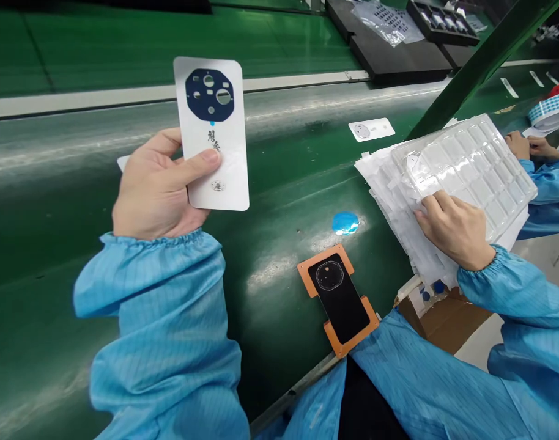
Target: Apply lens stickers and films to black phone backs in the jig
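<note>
My left hand [158, 183] holds up a white phone-shaped film sheet [215, 198] between thumb and fingers. The sheet carries a dark blue camera-shaped patch with holes, black script and a small blue tab. Part of another white piece [122, 162] peeks out beside the wrist. My right hand [458, 229] is closed, its fingers curled at the near left side of a clear compartmented plastic tray [485, 162]. What those fingers grip is hidden. Between the arms, a black phone back panel [346, 308] with a ringed camera area lies in an orange fixture [344, 351].
Under the tray is a stack of white sheets [385, 183]. A blue film piece [345, 223] and another white sheet [372, 129] lie on the green bench. A green post [472, 79] slants behind. A co-worker's hands [529, 146] are at right; a cardboard box [454, 321] sits below.
</note>
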Motion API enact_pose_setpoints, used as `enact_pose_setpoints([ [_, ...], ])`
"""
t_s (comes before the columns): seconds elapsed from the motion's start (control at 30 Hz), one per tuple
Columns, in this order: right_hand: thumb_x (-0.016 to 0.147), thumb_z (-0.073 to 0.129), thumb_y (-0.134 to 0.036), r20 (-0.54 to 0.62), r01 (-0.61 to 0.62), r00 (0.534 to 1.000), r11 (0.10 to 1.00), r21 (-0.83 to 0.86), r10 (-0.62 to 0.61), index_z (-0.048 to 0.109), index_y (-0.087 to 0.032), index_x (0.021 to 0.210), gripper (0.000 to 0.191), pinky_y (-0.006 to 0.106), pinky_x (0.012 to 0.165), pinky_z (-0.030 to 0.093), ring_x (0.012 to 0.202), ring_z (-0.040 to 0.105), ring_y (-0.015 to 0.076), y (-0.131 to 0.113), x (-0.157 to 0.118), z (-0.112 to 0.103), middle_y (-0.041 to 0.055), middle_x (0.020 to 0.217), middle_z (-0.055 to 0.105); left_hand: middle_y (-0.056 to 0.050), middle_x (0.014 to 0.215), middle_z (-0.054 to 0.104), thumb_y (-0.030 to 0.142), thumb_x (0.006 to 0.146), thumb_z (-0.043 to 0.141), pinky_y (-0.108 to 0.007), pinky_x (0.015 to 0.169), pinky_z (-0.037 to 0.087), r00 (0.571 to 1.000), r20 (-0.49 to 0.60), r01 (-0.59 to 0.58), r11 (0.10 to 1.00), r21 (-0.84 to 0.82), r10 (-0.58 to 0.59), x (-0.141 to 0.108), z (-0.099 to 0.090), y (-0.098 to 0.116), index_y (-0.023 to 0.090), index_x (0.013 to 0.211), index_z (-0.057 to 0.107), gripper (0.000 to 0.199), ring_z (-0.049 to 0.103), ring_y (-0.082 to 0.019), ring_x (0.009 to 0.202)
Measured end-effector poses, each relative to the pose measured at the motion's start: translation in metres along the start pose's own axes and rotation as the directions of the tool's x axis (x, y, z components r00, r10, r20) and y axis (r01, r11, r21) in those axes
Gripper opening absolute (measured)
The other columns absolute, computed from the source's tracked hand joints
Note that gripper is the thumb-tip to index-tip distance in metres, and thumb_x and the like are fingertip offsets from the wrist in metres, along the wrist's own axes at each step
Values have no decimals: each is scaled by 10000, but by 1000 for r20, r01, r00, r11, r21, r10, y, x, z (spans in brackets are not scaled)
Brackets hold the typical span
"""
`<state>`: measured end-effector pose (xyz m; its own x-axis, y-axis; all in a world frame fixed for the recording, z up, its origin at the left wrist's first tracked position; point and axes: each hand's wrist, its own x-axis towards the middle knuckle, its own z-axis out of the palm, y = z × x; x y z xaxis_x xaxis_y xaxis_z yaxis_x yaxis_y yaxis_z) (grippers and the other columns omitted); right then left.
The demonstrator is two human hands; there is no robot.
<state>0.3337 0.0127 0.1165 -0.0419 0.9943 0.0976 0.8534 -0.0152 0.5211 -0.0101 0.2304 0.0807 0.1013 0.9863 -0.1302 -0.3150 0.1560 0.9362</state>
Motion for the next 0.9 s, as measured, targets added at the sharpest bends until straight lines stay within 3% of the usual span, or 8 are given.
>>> enact_pose_setpoints([
  [0.27,1026,399,-202,170,-126,978,992,18,121,622,-141,844,294,344,538,155,710,512,202,-12,25,-10,144,947,643,-108,1083,797,-74,809,683,-653,1140,519,999,31,-23,998,-51,25,6,-7,-2,107,1092,668,336,752,-294,1129],
  [0.4,1009,516,-321,129,-190,977,964,187,168,614,-172,890,214,328,547,244,725,549,202,2,27,-13,122,1005,663,-115,1115,779,-110,825,696,-693,1147,482,1000,11,2,997,-75,-1,4,-4,3,82,1099,643,339,702,-313,1256],
  [0.57,943,626,-354,75,-238,971,909,343,226,539,-222,817,202,352,659,393,708,552,204,31,31,-25,88,886,663,-109,1132,768,-157,838,659,-699,1140,484,999,-13,34,994,-108,-36,1,-2,7,65,1098,646,342,692,-305,1280],
  [0.7,938,605,-324,84,-318,948,925,208,307,559,-211,936,121,351,629,303,673,503,195,49,31,-44,76,841,646,-87,1094,777,-161,859,634,-690,1106,515,999,-14,29,996,-89,-30,1,-2,8,69,1117,633,345,704,-290,1263],
  [0.77,990,520,-336,45,-326,945,941,87,323,582,-171,1055,188,349,602,236,659,455,185,54,29,-54,99,871,633,-103,1110,779,-161,859,638,-696,1099,517,1000,-14,23,997,-79,-25,1,-1,7,63,1121,629,345,715,-295,1245],
  [0.9,1054,346,-297,18,-216,975,967,-136,221,605,-116,1071,317,340,570,190,628,319,156,60,25,-66,127,872,582,-108,1149,775,-171,858,634,-691,1118,501,999,-29,18,997,-69,-20,1,-1,7,50,1124,634,346,705,-296,1266],
])
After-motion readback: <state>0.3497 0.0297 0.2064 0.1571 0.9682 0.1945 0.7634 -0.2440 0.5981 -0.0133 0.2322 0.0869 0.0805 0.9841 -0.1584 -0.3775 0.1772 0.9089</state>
